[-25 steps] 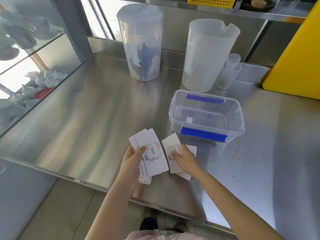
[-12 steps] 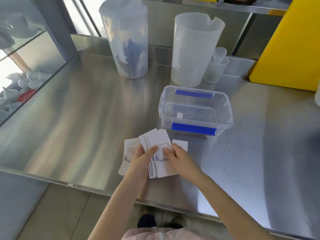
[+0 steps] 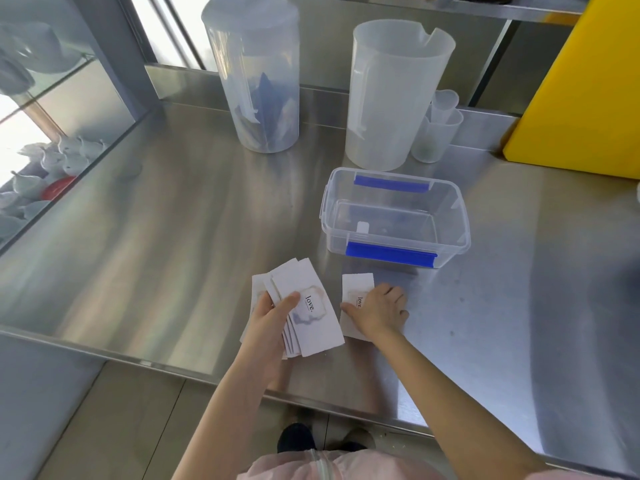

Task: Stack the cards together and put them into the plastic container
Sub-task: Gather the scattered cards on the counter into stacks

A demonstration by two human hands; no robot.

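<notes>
Steel counter [image 3: 173, 237]: brushed, reflective, extends beyond and to both sides of the hands.

Lidded clear canister [image 3: 252, 74]: upright, far beyond the left hand; dark blue contents visible through wall, identity unclear.

Frosted measuring jug [image 3: 394, 91]: upright, open top with spout notch, well beyond the right hand, right of the canister, apart from it.

Small cups [image 3: 436, 133]: translucent, nested, just beside the jug on its right.

Yellow board [image 3: 581, 98]: leaning at the back, far right of the right hand.

Glass panel [image 3: 52, 133]: far left of the left hand; white crockery and one red item [image 3: 57, 187] behind it.

Floor [image 3: 114, 427]: tiled, below the counter edge; dark shoes [image 3: 298, 438] there.
</notes>
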